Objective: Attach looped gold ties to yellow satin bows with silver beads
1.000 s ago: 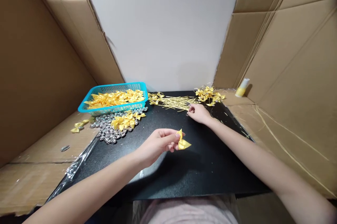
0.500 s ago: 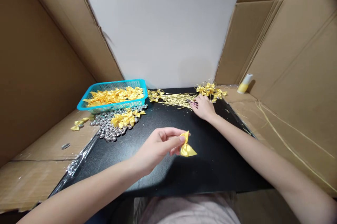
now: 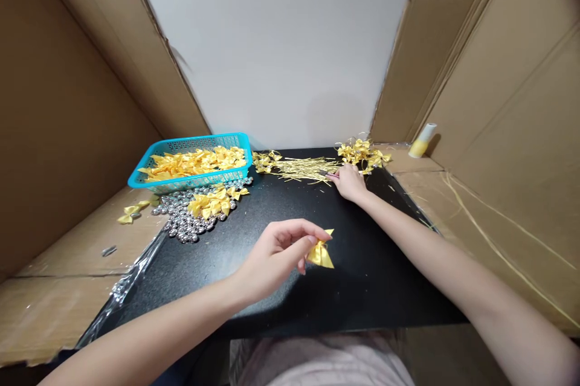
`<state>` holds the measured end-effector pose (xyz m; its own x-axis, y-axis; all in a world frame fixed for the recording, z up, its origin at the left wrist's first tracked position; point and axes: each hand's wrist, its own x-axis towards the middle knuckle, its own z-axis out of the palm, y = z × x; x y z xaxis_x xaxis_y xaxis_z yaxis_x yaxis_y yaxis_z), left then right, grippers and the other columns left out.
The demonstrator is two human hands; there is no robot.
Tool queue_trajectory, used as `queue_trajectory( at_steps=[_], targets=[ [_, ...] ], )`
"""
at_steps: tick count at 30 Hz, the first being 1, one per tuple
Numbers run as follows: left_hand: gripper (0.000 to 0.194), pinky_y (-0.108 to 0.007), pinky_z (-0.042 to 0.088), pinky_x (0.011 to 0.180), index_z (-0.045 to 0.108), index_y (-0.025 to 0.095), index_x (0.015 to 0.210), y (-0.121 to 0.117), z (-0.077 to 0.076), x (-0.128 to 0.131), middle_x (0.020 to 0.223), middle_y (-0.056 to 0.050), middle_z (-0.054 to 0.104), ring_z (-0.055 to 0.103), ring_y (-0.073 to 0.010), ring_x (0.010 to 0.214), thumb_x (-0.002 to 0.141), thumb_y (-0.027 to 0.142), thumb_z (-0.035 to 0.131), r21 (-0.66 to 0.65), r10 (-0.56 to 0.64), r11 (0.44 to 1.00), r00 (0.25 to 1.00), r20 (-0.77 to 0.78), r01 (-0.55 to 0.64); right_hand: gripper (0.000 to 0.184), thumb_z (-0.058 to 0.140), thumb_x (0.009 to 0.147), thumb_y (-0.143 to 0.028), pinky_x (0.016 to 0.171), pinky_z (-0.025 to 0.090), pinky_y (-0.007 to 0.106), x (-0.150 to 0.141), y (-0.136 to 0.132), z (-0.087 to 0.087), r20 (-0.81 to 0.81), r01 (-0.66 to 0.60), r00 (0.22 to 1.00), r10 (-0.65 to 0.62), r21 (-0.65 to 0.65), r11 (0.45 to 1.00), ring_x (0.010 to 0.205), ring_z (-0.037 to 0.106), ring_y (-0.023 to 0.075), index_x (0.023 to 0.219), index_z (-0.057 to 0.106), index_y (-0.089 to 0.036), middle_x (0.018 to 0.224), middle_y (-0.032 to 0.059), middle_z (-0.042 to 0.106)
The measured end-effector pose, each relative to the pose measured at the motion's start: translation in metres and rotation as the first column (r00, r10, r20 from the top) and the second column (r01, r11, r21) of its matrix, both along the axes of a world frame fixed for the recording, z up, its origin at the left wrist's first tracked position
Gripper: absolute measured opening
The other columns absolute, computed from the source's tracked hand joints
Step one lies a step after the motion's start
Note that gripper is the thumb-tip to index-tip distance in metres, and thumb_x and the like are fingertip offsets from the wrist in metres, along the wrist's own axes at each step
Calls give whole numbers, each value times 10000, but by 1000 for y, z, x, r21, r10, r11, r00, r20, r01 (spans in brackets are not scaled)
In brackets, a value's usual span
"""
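A yellow satin bow (image 3: 321,254) is pinched between the thumb and forefinger of my left hand (image 3: 281,256), above the black tabletop. Farther back, my right hand (image 3: 350,182) is closed around a small, thin pink tool (image 3: 333,175) with a dark tip; its exact kind is too small to make out. That tool sits at the right end of a spread of gold twist ties (image 3: 306,168). Just behind my right hand lies a heap of yellow bows with gold ties (image 3: 360,153).
A turquoise basket (image 3: 190,182) full of yellow bows stands at the back left. Silver bells or beads (image 3: 181,223) with loose bows (image 3: 212,203) on them lie in front. A white-and-yellow cone spool (image 3: 422,141) stands far right. Cardboard walls (image 3: 507,90) flank the black table (image 3: 385,289).
My right hand has shifted slightly right and back and closed on the pink tool by the ties. My left hand, still holding the bow, has moved slightly right and its fingers cover more of it.
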<state>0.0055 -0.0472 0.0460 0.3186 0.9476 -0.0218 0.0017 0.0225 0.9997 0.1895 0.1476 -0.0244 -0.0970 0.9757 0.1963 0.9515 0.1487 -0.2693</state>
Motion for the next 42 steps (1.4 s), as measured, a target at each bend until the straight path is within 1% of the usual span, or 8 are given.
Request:
queue_trajectory(
  at_steps=[9, 14, 16, 19, 21, 26, 31, 42],
  targets=[
    [214, -180, 490, 505, 721, 150, 869, -3, -6, -1, 717, -27, 671, 588, -106, 608, 723, 303, 757, -46, -18, 999, 999, 40, 19, 265, 524, 926, -294, 764, 433, 291, 8, 0, 12, -161, -17, 987, 12, -34, 999, 983, 634, 252, 1131, 510, -126, 1112, 158, 667],
    [171, -205, 517, 541, 779, 160, 837, -3, -7, 0, 750, -61, 718, 623, -124, 630, 693, 252, 788, -29, 9, 1000, 998, 66, -7, 285, 424, 945, -402, 697, 416, 301, 17, -10, 26, -201, -3, 980, 7, 18, 1000, 913, 643, 266, 966, 582, -166, 1002, 125, 695],
    [157, -211, 522, 548, 790, 165, 825, -4, -5, 0, 759, -65, 722, 622, -123, 620, 682, 231, 796, -15, 16, 1000, 997, 77, -15, 318, 379, 956, -410, 658, 401, 281, 23, -24, 33, -256, -39, 964, 67, 111, 993, 820, 635, 228, 888, 588, -181, 876, 80, 688],
    [188, -214, 523, 549, 794, 166, 843, -4, -3, 1, 739, -56, 719, 611, -115, 599, 660, 208, 810, -31, 34, 999, 995, 99, -31, 334, 413, 932, -465, 588, 370, 260, 32, -61, 44, -389, -191, 853, 348, 388, 902, 623, 548, 162, 829, 567, -187, 695, 15, 600],
    [216, -211, 524, 564, 791, 168, 855, -4, -2, 1, 725, -43, 719, 609, -107, 598, 642, 192, 821, -65, 50, 997, 991, 128, -42, 389, 397, 932, -519, 548, 344, 256, 37, -93, 49, -386, -279, 778, 495, 493, 824, 537, 458, 135, 767, 533, -193, 613, -12, 504],
    [265, -189, 517, 602, 780, 172, 885, -4, -3, 2, 701, -18, 721, 621, -90, 617, 625, 160, 833, -134, 46, 991, 982, 184, -21, 393, 429, 919, -538, 533, 335, 257, 39, -151, 50, -226, -520, 674, 703, 530, 670, 538, 440, 123, 762, 514, -188, 646, -2, 497],
    [281, -215, 529, 626, 772, 158, 897, -4, -3, 3, 693, -25, 729, 643, -109, 618, 622, 156, 834, -141, 45, 990, 983, 177, -20, 312, 499, 899, -454, 525, 341, 251, 32, -158, 44, -173, -523, 701, 692, 534, 664, 525, 449, 122, 747, 526, -183, 613, -4, 507],
    [297, -261, 557, 676, 768, 153, 910, -4, -4, 4, 770, -52, 758, 680, -148, 667, 621, 172, 834, -113, 42, 993, 990, 136, -26, 344, 494, 901, -479, 526, 327, 258, 28, -161, 44, -82, -523, 737, 671, 559, 643, 514, 464, 130, 738, 558, -182, 594, 5, 545]
  ],
)
